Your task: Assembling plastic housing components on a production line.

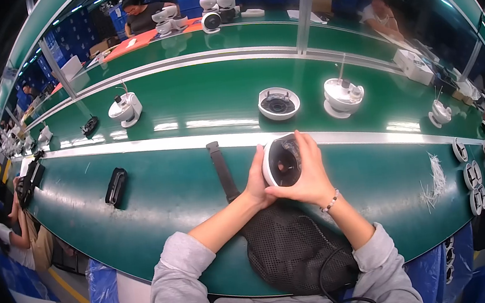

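Between my two hands is a white round housing with a glossy black face (pixel 284 162), held up above the near edge of the green bench. My left hand (pixel 254 180) is closed along its left rim. My right hand (pixel 310 174) wraps round the right side, its fingers over the far edge and its thumb along the lower rim. Below them a black mesh pouch (pixel 291 247) lies on the bench, a black strap with a buckle (pixel 222 168) running out from it. The back of the housing is hidden from me.
On the green conveyor (pixel 189 92) beyond a metal rail stand a white bowl-shaped part (pixel 279 104) and white assemblies with upright wires (pixel 344 96) (pixel 124 107). A black case (pixel 117 187) lies left, white ties (pixel 433 181) right, near stacked white rings (pixel 474 186). Other people work around.
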Tool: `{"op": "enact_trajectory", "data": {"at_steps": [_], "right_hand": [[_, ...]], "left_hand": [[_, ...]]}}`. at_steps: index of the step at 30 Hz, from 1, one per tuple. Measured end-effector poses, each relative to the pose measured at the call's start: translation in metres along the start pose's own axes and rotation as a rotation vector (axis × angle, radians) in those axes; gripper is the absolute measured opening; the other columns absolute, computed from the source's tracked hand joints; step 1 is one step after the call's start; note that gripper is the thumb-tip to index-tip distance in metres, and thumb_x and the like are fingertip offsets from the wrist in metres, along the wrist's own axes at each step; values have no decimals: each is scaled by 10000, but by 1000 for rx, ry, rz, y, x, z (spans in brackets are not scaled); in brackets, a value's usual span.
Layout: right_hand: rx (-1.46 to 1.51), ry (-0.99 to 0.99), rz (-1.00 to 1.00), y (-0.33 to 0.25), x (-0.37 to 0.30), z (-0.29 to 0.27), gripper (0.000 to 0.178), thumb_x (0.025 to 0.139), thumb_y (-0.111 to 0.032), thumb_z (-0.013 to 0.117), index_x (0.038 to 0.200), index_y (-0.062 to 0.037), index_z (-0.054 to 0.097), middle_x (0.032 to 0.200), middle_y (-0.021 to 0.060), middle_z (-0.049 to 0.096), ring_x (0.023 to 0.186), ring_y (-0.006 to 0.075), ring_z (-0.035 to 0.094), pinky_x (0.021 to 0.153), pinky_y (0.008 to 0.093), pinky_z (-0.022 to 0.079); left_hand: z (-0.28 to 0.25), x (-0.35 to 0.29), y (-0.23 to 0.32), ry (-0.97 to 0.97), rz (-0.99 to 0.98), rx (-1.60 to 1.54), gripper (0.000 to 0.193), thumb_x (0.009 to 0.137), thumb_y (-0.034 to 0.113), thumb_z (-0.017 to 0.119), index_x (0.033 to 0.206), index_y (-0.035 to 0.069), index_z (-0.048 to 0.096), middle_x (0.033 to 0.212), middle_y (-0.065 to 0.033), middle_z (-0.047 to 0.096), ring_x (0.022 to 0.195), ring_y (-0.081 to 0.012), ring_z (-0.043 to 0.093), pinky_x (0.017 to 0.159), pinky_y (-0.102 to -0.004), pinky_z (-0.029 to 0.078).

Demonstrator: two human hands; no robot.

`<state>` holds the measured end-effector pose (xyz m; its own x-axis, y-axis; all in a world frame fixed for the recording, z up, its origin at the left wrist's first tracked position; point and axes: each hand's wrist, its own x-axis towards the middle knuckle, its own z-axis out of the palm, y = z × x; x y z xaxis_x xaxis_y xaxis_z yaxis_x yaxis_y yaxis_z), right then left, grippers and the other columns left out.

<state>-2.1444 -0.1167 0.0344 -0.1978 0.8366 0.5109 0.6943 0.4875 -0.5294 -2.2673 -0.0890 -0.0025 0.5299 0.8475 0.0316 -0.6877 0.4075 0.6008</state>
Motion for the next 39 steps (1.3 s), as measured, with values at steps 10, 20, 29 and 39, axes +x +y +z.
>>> {"op": "enact_trajectory", "data": {"at_steps": [10, 20, 29, 39], "right_hand": [[-20, -20, -1, -16, 0, 15, 1139, 430, -484, 762, 1224, 110, 201, 1196, 255, 273, 1105, 396, 303, 932, 436, 287], [-122, 47, -83, -48, 12, 25, 1215, 414, -508, 764, 1243, 128, 144, 1264, 291, 210, 1141, 418, 261, 958, 449, 233], [-170, 72, -99, -61, 9, 32, 1184, 381, -493, 765, 1245, 85, 199, 1234, 237, 253, 1111, 383, 281, 870, 451, 306], [-212, -7, -95, -77, 17, 37, 1144, 375, -498, 758, 1216, 86, 247, 1203, 226, 294, 1077, 374, 313, 845, 446, 322]], "left_hand": [[-10, -16, 12, -1, -24, -51, 682, 804, 613, 290, 1208, 72, 391, 1173, -100, 463, 1071, -210, 462, 920, -352, 381], [-9, -26, 49, -96, 38, -118, 694, 827, 589, 225, 1197, 27, 399, 1120, -121, 495, 1026, -219, 486, 899, -341, 390], [-13, -37, 56, -81, 21, -89, 706, 819, 611, 216, 1178, 39, 423, 1040, -96, 522, 943, -196, 508, 826, -314, 424], [-23, -46, 73, -110, -69, -106, 689, 799, 628, 280, 1155, 64, 452, 919, -58, 537, 779, -135, 497, 737, -298, 449]]}}
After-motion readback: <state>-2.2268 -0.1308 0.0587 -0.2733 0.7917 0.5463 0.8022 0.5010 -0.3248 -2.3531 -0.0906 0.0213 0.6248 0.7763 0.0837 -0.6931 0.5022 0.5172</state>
